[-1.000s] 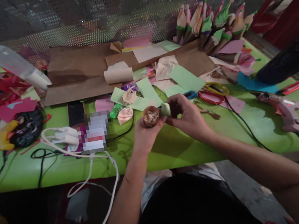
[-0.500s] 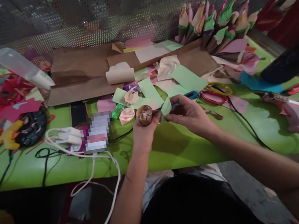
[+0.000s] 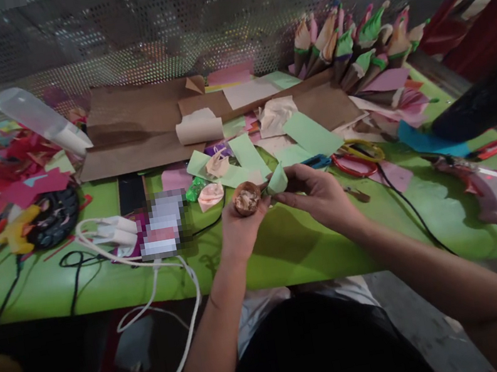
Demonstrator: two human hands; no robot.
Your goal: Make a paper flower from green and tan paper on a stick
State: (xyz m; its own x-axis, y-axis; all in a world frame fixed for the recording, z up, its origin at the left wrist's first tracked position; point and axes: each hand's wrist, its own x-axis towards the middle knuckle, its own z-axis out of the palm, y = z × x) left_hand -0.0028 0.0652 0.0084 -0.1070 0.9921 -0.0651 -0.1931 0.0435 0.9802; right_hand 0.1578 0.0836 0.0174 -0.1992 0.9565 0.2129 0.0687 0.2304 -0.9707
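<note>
I see the wearer's black top [image 3: 324,351] on my feed as one dark, rounded shape, plain and matt across the middle, with faint folds towards its right edge. The cloth is too dark for me to make out any seam or print. Past it I get a strip of pale legwear [image 3: 264,310], whitish with a bluish cast on the left and greyer on the right, softly creased. The left forearm [image 3: 224,307] is bare and carries a short, thin dark line; I can't tell whether it is a crease or a mark. The right forearm [image 3: 426,261] is bare too, tapering smoothly to the wrist. Left hand [image 3: 239,229] and right hand [image 3: 330,201] are ungloved, with slender fingers [image 3: 304,172].
</note>
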